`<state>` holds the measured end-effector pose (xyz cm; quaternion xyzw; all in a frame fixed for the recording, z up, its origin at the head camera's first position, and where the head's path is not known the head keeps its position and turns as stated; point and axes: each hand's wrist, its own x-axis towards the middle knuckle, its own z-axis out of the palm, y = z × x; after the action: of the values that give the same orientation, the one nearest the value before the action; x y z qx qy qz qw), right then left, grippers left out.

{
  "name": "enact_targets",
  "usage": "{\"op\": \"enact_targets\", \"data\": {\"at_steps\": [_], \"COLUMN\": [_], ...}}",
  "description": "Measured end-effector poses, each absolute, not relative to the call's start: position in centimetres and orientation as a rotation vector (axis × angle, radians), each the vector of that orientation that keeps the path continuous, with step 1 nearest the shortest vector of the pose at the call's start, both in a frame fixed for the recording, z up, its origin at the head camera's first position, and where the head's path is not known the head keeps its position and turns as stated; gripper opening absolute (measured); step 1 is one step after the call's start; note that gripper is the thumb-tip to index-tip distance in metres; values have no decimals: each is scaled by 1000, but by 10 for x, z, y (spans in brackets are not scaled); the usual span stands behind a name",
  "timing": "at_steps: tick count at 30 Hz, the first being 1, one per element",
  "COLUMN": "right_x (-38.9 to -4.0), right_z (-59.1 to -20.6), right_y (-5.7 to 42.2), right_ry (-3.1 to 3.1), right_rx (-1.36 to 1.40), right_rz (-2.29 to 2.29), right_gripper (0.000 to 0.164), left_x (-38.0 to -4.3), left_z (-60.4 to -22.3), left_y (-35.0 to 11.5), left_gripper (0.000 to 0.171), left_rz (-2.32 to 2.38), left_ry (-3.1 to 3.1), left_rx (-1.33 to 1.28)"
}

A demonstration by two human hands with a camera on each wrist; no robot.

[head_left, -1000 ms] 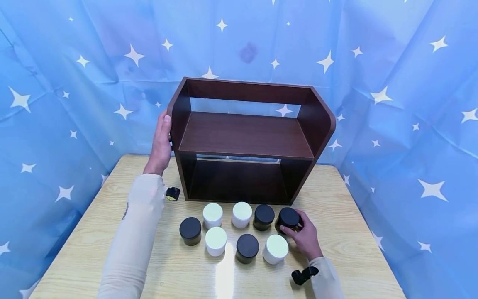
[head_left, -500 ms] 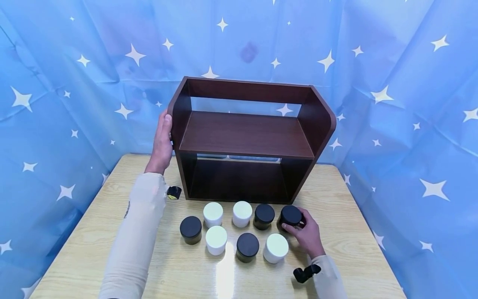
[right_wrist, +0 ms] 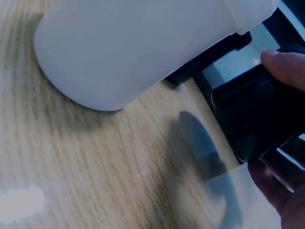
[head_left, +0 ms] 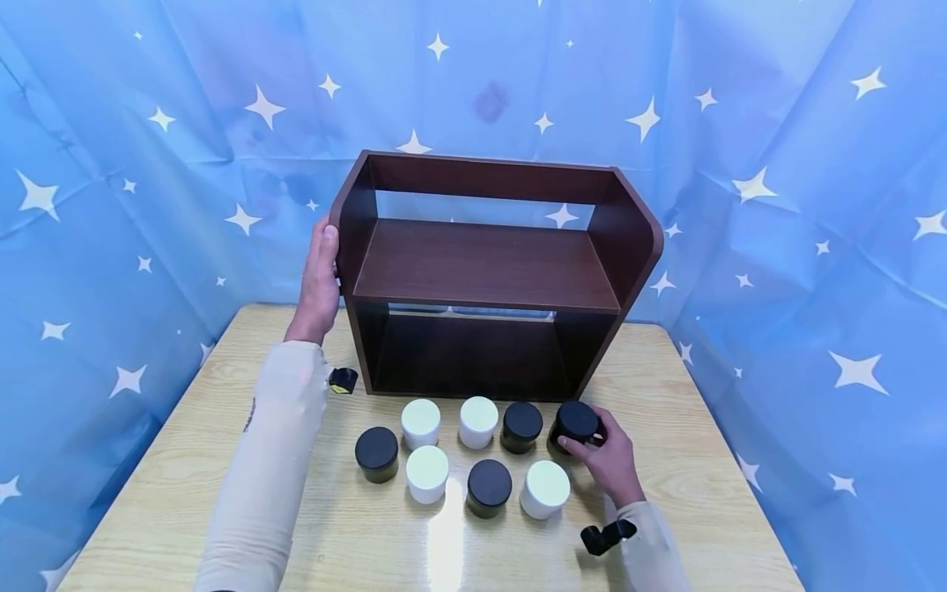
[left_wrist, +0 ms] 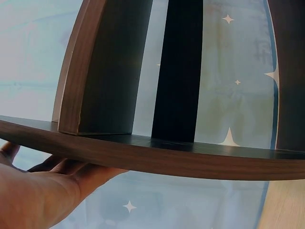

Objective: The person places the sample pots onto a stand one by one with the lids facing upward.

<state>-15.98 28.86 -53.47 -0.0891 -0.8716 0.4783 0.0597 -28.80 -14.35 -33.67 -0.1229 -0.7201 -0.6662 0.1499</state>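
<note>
My right hand grips a black lidded jar from its right side, thumb in front, just before the shelf's lower right corner. In the right wrist view the held black jar looks slightly raised, its shadow falling apart from it on the wood. A white jar looms large beside it there. My left hand lies against the outside of the left side panel of a dark brown two-tier shelf. From the left wrist, the fingers touch that panel's outer face.
Around the held one stand several more jars, among them a black jar, a white jar and a black jar at the left. The wooden table ends at a blue starry curtain.
My right hand and the black jar have shifted slightly right and away from me. The left hand stays on the shelf's side, and the other jars have not moved.
</note>
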Motion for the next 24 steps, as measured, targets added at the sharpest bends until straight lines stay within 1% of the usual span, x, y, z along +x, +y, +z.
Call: {"op": "enact_targets", "data": {"at_steps": [10,18,24], "right_x": [-160,-158,-158], "right_z": [-530,-517,-508], "right_y": [289,286,283], "right_ry": [-2616,-2596,-2607], "right_rx": [-245,-217,-197], "right_rz": [1439,1406,1379], "right_gripper": [72,67,67], "left_x": [-288,-287,-287], "left_z": [-337,-336,-336], "left_y": [-144,-143,-142], "left_gripper": [51,51,50], "left_rz": [-1914,-1923,-1932], "left_ry": [-2072,-2066,-2058], "left_rx": [-351,-356,-354]}}
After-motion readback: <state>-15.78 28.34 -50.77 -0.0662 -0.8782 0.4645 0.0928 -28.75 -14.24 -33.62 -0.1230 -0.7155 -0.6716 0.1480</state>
